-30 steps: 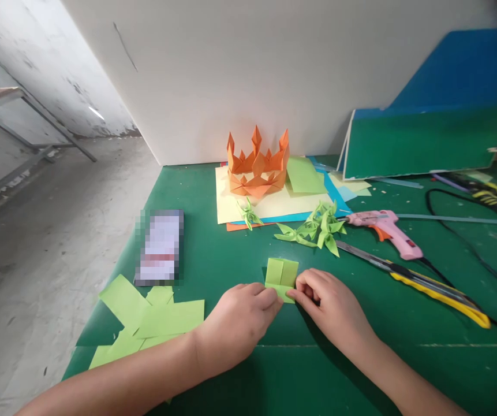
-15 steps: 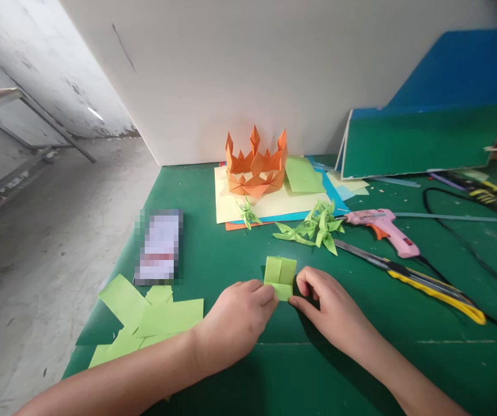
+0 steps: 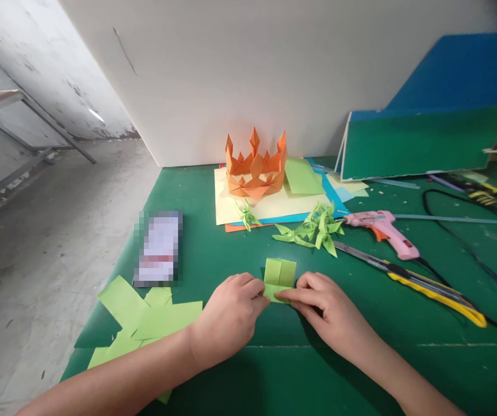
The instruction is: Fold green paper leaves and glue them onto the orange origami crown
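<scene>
Green folded paper [image 3: 280, 271] lay flat between two hands.
The right hand's [image 3: 335, 312] forefinger had just come from beside the lower right corner onto the paper's near band, while the left hand [image 3: 233, 315] had drawn back slightly leftward; this suggested a crease being pressed down. The left fingers were bunched together, apparently pinching the near left corner. The right thumb sat below its forefinger; whether they gripped, I could not tell. The paper rested on the green surface [image 3: 213, 254], its far part beyond the fingertips.
</scene>
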A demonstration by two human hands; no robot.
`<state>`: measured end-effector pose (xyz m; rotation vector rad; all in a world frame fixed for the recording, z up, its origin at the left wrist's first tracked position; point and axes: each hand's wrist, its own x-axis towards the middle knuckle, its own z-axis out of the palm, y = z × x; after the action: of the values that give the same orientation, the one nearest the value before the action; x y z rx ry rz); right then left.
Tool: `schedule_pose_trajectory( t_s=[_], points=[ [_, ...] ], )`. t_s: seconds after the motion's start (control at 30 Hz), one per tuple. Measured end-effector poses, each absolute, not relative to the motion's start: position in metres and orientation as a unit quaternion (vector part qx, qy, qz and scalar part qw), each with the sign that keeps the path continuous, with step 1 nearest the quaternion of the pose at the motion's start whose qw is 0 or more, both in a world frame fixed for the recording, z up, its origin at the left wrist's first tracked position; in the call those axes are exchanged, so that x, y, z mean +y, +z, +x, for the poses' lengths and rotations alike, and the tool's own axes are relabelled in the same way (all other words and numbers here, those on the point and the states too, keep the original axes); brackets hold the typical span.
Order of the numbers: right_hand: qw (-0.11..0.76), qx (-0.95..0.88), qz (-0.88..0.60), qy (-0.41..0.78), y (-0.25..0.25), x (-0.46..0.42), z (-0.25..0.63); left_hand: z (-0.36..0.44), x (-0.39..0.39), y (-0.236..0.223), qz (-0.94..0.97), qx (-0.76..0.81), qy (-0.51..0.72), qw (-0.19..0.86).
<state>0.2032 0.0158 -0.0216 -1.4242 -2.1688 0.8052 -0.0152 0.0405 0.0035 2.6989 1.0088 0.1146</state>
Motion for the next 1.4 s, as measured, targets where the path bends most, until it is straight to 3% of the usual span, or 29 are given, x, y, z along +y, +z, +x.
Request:
schedule_pose_trajectory(
  t_s=[0.4, 0.67, 1.03, 1.4],
  points=[
    [0.228, -0.762, -0.515, 0.321, -0.019, 0.017, 0.208, -0.016, 0.044, -0.001, 0.929, 0.342, 0.072, 0.123],
    [0.352, -0.671, -0.581, 0.297, -0.028, 0.027, 0.207, -0.009, 0.051, -0.001, 0.932, 0.333, 0.054, 0.132],
    [0.359, -0.665, -0.59, 0.283, -0.032, 0.032, 0.202, -0.004, 0.053, -0.007, 0.937, 0.276, 0.134, 0.166],
    [0.307, -0.709, -0.599, 0.211, -0.034, 0.033, 0.198, 0.001, 0.045, -0.007, 0.957, 0.239, 0.101, 0.131]
  ],
)
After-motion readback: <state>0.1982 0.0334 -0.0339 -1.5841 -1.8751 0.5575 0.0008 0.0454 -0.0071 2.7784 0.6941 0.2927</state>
